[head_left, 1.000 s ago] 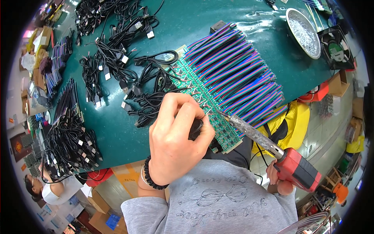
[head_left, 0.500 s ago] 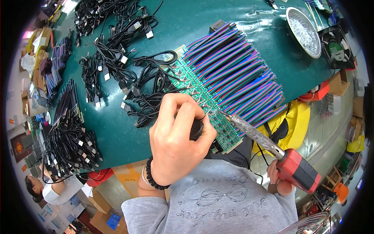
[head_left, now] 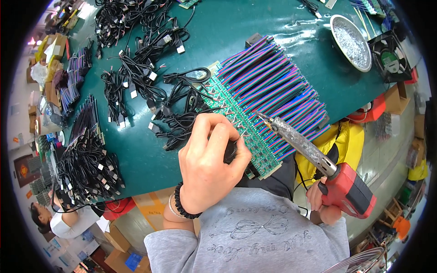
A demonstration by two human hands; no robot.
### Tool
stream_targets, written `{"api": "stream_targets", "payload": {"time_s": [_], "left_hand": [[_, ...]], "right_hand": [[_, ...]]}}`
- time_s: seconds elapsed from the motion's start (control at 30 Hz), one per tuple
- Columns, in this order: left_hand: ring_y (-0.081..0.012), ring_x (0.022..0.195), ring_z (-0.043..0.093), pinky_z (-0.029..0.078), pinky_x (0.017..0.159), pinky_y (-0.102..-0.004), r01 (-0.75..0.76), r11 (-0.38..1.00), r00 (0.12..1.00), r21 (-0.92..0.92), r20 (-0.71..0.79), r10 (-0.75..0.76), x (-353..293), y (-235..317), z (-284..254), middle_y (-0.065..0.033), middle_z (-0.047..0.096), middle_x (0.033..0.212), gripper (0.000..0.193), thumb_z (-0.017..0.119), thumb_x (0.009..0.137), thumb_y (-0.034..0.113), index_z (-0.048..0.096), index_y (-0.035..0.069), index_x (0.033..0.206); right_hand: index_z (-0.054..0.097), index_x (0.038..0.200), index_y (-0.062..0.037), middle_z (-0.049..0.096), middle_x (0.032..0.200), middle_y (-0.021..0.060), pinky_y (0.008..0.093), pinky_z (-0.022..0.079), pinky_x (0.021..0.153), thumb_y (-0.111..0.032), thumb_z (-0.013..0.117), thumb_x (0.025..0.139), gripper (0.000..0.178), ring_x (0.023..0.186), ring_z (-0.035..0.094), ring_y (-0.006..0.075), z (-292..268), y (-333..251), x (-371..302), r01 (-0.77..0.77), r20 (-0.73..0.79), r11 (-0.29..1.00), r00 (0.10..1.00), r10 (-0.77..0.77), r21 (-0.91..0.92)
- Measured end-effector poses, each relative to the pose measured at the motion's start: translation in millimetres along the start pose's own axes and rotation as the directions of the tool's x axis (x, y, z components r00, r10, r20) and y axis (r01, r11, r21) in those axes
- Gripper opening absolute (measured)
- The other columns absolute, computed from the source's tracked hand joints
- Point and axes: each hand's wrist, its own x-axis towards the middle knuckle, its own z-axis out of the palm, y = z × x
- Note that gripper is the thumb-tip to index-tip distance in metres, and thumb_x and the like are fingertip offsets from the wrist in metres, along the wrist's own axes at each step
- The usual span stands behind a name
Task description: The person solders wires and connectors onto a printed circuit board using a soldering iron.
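Observation:
My left hand [head_left: 209,159] is closed around a black cable [head_left: 231,152], mostly hidden by the fingers, at the near edge of a green circuit board panel [head_left: 259,152]. Thin stripped wire ends meet the board beside my fingertips. In my right hand [head_left: 316,198] is a red and black soldering gun [head_left: 350,191], its metal barrel slanting up to the left. The gun's tip hangs over the panel's right edge, apart from my left hand. Flat multicoloured wires [head_left: 277,86] run in rows off the panel's far right side. Black USB cables [head_left: 180,120] spread from its left side.
Bundles of black USB cables [head_left: 136,73] lie on the green table [head_left: 141,159], with another heap [head_left: 86,168] at its left. Far right are a bowl of silvery bits [head_left: 350,43] and a black fan [head_left: 390,57]. A yellow bag [head_left: 343,143] hangs by the edge. A person [head_left: 68,223] sits lower left.
The soldering gun's tip has lifted up and away from the wires by my left fingertips. My left hand keeps its grip on the cable. The whole view has shifted slightly.

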Motion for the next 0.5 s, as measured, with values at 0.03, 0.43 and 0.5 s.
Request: {"api": "stream_targets", "payload": {"time_s": [0.03, 0.43, 0.5], "left_hand": [[-0.0229, 0.066, 0.06, 0.049, 0.054, -0.0333, 0.003, 1.0, 1.0, 0.017, -0.016, -0.003, -1.4, 1.7, -1.8, -0.0077, 0.056, 0.087, 0.019, 0.073, 0.066, -0.003, 0.059, 0.003, 0.077], [-0.031, 0.09, 0.056, 0.045, 0.08, -0.0404, -0.102, 0.781, 0.963, 0.616, -0.136, 0.233, 48.3, -58.0, -82.7, -0.0098, 0.061, 0.095, 0.015, 0.07, 0.082, 0.009, 0.066, 0.005, 0.096], [-0.0288, 0.087, 0.054, 0.043, 0.078, -0.0393, -0.153, 0.783, 0.963, 0.603, -0.088, 0.256, 68.2, -88.1, -82.7, -0.0089, 0.059, 0.09, 0.014, 0.069, 0.081, 0.008, 0.068, 0.008, 0.096]], "right_hand": [[0.036, 0.136, 0.006, 0.043, 0.054, -0.0051, 0.0292, 0.044, 0.052, -0.078, 0.049, 0.082, 0.1, 0.045, 0.046, 0.0106, 0.5, 1.6, 8.4, 0.07, 0.046, 0.997, 0.996, -0.071, 0.008], [0.039, 0.13, 0.0061, 0.04, 0.049, -0.0035, 0.025, 0.04, 0.043, -0.072, 0.051, 0.087, 0.09, 0.039, 0.04, 0.0102, 19.3, -9.0, 3.5, -0.193, -0.512, 0.981, 0.839, 0.183, 0.034], [0.039, 0.129, 0.0069, 0.04, 0.049, -0.0034, 0.0249, 0.04, 0.043, -0.071, 0.051, 0.088, 0.089, 0.039, 0.04, 0.0101, 26.2, -15.3, 15.6, -0.177, -0.473, 0.984, 0.87, 0.14, -0.033]]}}
